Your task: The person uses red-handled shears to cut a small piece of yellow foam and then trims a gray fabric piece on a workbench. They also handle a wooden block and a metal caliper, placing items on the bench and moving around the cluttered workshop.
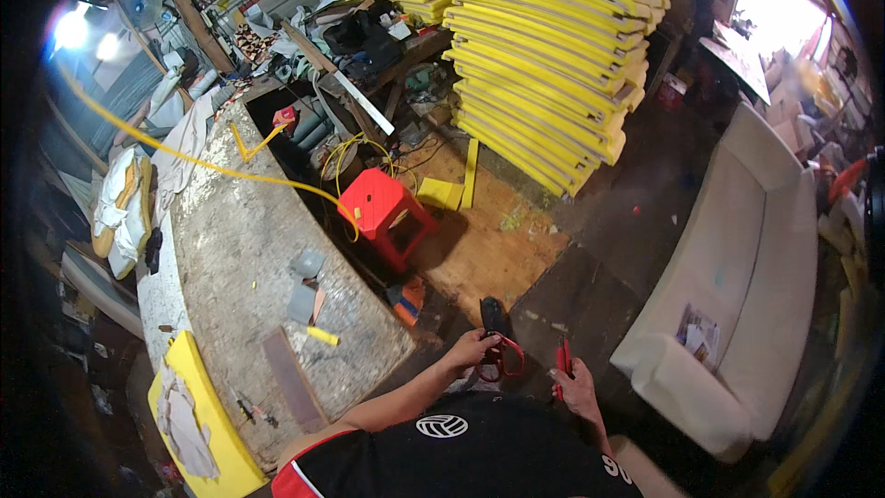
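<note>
Scissors (513, 350) with red loops sit in the curled left hand (470, 350), while the right hand (578, 385) wraps a slim red tool (560, 361), both right of the table (253, 235).

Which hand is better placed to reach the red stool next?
Probably your left hand: it's nearer the red stool. Your right hand is farther off; both hold red-handled tools.

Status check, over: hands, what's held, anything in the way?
Left hand holding red loop. Right hand gripping red-handled tool. Red stool ahead, leftward, touching neither hand.
</note>
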The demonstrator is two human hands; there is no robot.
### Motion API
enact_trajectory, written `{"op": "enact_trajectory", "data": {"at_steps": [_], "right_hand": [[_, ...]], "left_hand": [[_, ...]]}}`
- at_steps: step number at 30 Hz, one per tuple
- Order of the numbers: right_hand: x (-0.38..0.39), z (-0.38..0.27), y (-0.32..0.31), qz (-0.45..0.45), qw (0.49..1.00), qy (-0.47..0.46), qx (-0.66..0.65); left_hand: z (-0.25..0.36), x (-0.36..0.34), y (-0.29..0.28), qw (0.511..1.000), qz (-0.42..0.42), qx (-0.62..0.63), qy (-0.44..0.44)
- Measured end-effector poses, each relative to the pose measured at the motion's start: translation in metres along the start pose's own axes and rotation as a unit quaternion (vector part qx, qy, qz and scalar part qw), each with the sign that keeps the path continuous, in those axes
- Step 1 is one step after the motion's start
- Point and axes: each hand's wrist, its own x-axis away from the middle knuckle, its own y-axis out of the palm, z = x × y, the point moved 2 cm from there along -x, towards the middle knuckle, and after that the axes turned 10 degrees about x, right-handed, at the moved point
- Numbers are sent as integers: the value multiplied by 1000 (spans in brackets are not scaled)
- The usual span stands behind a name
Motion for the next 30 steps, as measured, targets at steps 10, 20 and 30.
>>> {"op": "enact_trajectory", "data": {"at_steps": [10, 20, 30], "right_hand": [[-237, 107, -128, 154, 962, 184, 131], [-462, 108, -169, -23, 929, 188, 317], [-812, -229, -161, 131, 875, -108, 454]], "left_hand": [[225, -180, -12, 989, 72, -125, 37], [359, -350, -82, 875, 247, -359, 210], [321, -346, -216, 819, 437, -366, -71]]}}
